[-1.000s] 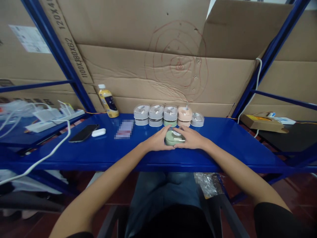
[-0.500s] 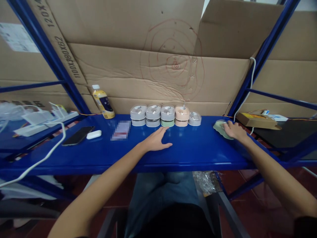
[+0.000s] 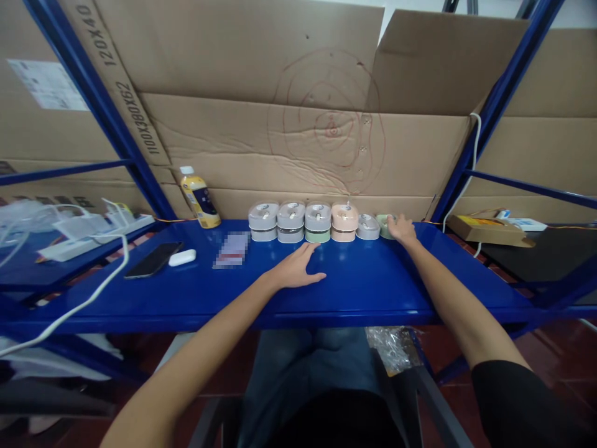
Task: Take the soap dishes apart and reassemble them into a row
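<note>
My right hand (image 3: 403, 230) has its fingers wrapped round a green round-cornered container (image 3: 384, 226), partly hidden by the fingers, at the right end of a row. Just left of it is a single low grey container (image 3: 368, 228). Further left stand two-high stacks: a peach stack (image 3: 344, 222), a grey container on a green one (image 3: 318, 223), and two grey stacks, one in the middle (image 3: 290, 223) and one at the left end (image 3: 263, 222). My left hand (image 3: 297, 267) rests on the blue table (image 3: 364, 286) in front of the row, fingers spread, holding nothing.
At the left are a yellow drink bottle (image 3: 200, 198), a blurred-out packet (image 3: 232, 250), a black phone (image 3: 153, 260) and a white earbud case (image 3: 182, 257). Cardboard (image 3: 209, 124) backs the table. A small open carton (image 3: 489, 230) lies beyond the right post.
My right hand has carried the green container leftward from the table's right side to the end of the row. My left hand stays nearly still. The view has shifted slightly.
</note>
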`<action>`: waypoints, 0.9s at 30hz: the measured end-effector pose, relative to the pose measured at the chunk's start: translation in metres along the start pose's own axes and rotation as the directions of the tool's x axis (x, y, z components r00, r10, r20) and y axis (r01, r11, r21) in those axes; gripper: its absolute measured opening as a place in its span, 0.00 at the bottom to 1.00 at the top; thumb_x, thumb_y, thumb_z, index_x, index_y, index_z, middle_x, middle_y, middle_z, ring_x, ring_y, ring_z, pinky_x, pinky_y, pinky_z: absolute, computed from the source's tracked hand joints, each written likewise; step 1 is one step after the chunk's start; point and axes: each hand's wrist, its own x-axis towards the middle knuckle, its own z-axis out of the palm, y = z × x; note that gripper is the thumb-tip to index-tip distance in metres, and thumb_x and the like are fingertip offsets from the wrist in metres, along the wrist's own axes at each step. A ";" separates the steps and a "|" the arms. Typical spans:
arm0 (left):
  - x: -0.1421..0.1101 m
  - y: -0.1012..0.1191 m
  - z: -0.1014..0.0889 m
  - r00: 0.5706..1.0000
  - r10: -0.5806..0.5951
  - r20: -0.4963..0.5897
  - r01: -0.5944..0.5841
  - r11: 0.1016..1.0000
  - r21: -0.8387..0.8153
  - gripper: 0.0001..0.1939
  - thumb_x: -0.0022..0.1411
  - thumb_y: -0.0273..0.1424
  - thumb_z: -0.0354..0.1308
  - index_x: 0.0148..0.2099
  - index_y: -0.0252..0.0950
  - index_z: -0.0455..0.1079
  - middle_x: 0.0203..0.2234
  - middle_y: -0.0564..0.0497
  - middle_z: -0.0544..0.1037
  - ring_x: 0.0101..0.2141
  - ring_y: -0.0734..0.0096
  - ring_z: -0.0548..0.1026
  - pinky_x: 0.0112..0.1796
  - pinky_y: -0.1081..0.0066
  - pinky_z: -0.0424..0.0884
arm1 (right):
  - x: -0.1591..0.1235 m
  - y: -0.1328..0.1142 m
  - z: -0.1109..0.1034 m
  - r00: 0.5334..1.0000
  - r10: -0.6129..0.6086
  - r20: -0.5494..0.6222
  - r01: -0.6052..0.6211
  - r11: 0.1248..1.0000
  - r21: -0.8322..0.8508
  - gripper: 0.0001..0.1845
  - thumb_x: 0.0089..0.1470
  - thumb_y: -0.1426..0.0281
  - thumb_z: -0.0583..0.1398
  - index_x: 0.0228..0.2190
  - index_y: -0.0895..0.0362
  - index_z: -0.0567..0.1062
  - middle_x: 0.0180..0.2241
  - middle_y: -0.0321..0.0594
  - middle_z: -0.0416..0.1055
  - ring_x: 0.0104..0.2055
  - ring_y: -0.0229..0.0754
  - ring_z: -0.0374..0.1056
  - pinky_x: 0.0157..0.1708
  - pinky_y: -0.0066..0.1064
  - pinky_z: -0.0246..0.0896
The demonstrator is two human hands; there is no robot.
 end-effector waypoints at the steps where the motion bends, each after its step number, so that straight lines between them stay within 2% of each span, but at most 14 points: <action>1: 0.000 0.000 0.000 1.000 -0.004 0.003 0.004 1.000 0.002 0.46 0.59 0.51 0.65 0.72 0.35 0.55 0.67 0.34 0.63 0.65 0.42 0.67 0.63 0.49 0.67 | -0.005 -0.004 -0.001 0.999 -0.027 -0.042 0.027 1.000 0.002 0.35 0.68 0.51 0.49 0.61 0.65 0.68 0.60 0.69 0.66 0.64 0.65 0.65 0.60 0.54 0.62; 3: 0.001 -0.001 0.001 1.000 -0.008 0.004 0.008 1.000 0.005 0.46 0.60 0.51 0.64 0.72 0.35 0.55 0.67 0.34 0.63 0.65 0.42 0.67 0.63 0.49 0.67 | -0.015 -0.014 -0.006 0.971 -0.203 -0.130 0.207 0.978 0.017 0.35 0.67 0.51 0.51 0.61 0.65 0.67 0.62 0.68 0.63 0.66 0.65 0.62 0.63 0.55 0.58; 4: 0.001 -0.001 0.001 1.000 -0.003 -0.001 0.003 1.000 0.005 0.46 0.60 0.50 0.65 0.72 0.35 0.55 0.67 0.34 0.64 0.65 0.42 0.67 0.63 0.49 0.67 | -0.021 -0.022 -0.009 0.927 -0.342 -0.157 0.350 0.936 0.028 0.36 0.65 0.51 0.53 0.62 0.65 0.66 0.63 0.65 0.63 0.66 0.64 0.60 0.64 0.54 0.56; 6: 0.001 -0.001 0.001 1.000 0.015 -0.014 -0.015 1.000 0.003 0.45 0.60 0.50 0.65 0.71 0.36 0.56 0.66 0.34 0.65 0.64 0.43 0.68 0.63 0.49 0.67 | -0.034 -0.043 -0.012 0.784 -0.604 -0.145 0.617 0.785 0.060 0.42 0.61 0.47 0.58 0.65 0.61 0.64 0.66 0.61 0.60 0.68 0.63 0.58 0.67 0.52 0.54; 7: 0.001 -0.001 0.001 1.000 0.024 -0.017 -0.024 1.000 0.004 0.45 0.60 0.50 0.65 0.71 0.36 0.56 0.65 0.34 0.66 0.64 0.43 0.69 0.63 0.49 0.67 | -0.042 -0.055 -0.012 0.725 -0.680 -0.106 0.688 0.721 0.084 0.46 0.57 0.44 0.61 0.66 0.59 0.63 0.67 0.59 0.58 0.68 0.64 0.57 0.67 0.53 0.54; 8: 0.001 -0.001 0.001 0.999 0.028 -0.018 -0.028 1.000 0.007 0.44 0.60 0.50 0.65 0.71 0.36 0.56 0.65 0.34 0.66 0.64 0.43 0.69 0.62 0.48 0.68 | -0.051 -0.068 -0.012 0.702 -0.709 -0.071 0.712 0.694 0.104 0.50 0.53 0.42 0.63 0.67 0.57 0.63 0.68 0.58 0.58 0.68 0.66 0.58 0.67 0.55 0.54; 9: 0.000 -0.001 0.001 0.999 0.029 -0.015 -0.029 1.000 0.010 0.44 0.60 0.50 0.65 0.71 0.35 0.56 0.65 0.34 0.66 0.64 0.43 0.69 0.62 0.48 0.68 | -0.059 -0.081 -0.010 0.708 -0.704 -0.049 0.704 0.700 0.115 0.53 0.50 0.40 0.65 0.67 0.56 0.63 0.67 0.59 0.58 0.67 0.68 0.59 0.66 0.58 0.55; 11: 0.000 -0.002 0.001 0.999 0.030 -0.012 -0.030 0.999 0.012 0.44 0.61 0.50 0.64 0.71 0.35 0.56 0.64 0.34 0.66 0.63 0.43 0.70 0.62 0.47 0.68 | -0.074 -0.104 -0.004 0.761 -0.648 -0.018 0.646 0.756 0.106 0.54 0.48 0.39 0.66 0.65 0.59 0.65 0.62 0.64 0.64 0.63 0.73 0.64 0.62 0.63 0.58; 15: 0.000 -0.004 0.002 0.999 0.041 -0.018 -0.042 0.999 -0.002 0.44 0.60 0.49 0.65 0.71 0.36 0.56 0.63 0.34 0.66 0.61 0.43 0.71 0.62 0.46 0.69 | -0.087 -0.124 0.007 0.821 -0.571 -0.027 0.571 0.817 0.079 0.43 0.52 0.46 0.68 0.60 0.60 0.71 0.56 0.65 0.70 0.58 0.71 0.68 0.58 0.60 0.63; 18: -0.001 -0.004 0.000 0.999 0.037 -0.019 -0.037 0.999 -0.023 0.44 0.60 0.49 0.65 0.71 0.36 0.56 0.63 0.35 0.67 0.61 0.43 0.71 0.62 0.47 0.69 | -0.081 -0.116 0.003 0.839 -0.543 -0.033 0.541 0.826 0.160 0.40 0.52 0.53 0.68 0.61 0.58 0.71 0.57 0.61 0.71 0.58 0.67 0.69 0.58 0.56 0.64; 22: 0.001 -0.004 -0.001 0.996 0.021 -0.085 -0.030 0.995 -0.100 0.43 0.61 0.48 0.66 0.70 0.36 0.56 0.62 0.36 0.69 0.60 0.46 0.72 0.61 0.48 0.70 | -0.070 -0.087 -0.024 0.860 -0.496 -0.118 0.501 0.778 0.380 0.37 0.55 0.53 0.64 0.61 0.58 0.71 0.58 0.54 0.74 0.60 0.61 0.69 0.61 0.53 0.63; 24: 0.004 -0.008 0.000 0.986 -0.004 -0.168 -0.030 0.980 -0.196 0.43 0.60 0.48 0.67 0.70 0.36 0.57 0.60 0.36 0.71 0.59 0.47 0.73 0.61 0.48 0.70 | -0.071 -0.072 -0.042 0.826 -0.554 -0.102 0.522 0.685 0.509 0.35 0.56 0.53 0.62 0.60 0.56 0.72 0.58 0.51 0.75 0.59 0.59 0.71 0.59 0.52 0.66; 25: 0.006 -0.012 0.001 0.978 -0.024 -0.206 -0.031 0.964 -0.263 0.44 0.59 0.48 0.68 0.69 0.35 0.57 0.59 0.35 0.72 0.58 0.48 0.74 0.60 0.48 0.71 | -0.074 -0.066 -0.049 0.788 -0.614 -0.050 0.526 0.628 0.574 0.34 0.56 0.53 0.62 0.60 0.55 0.72 0.57 0.49 0.75 0.58 0.59 0.71 0.58 0.51 0.68; 27: 0.010 -0.019 0.001 0.968 -0.068 -0.241 -0.038 0.912 -0.409 0.46 0.56 0.47 0.70 0.69 0.35 0.56 0.58 0.34 0.73 0.58 0.49 0.74 0.60 0.47 0.71 | -0.085 -0.059 -0.058 0.639 -0.764 0.090 0.505 0.504 0.701 0.34 0.54 0.54 0.64 0.59 0.53 0.73 0.58 0.47 0.75 0.59 0.58 0.71 0.57 0.50 0.69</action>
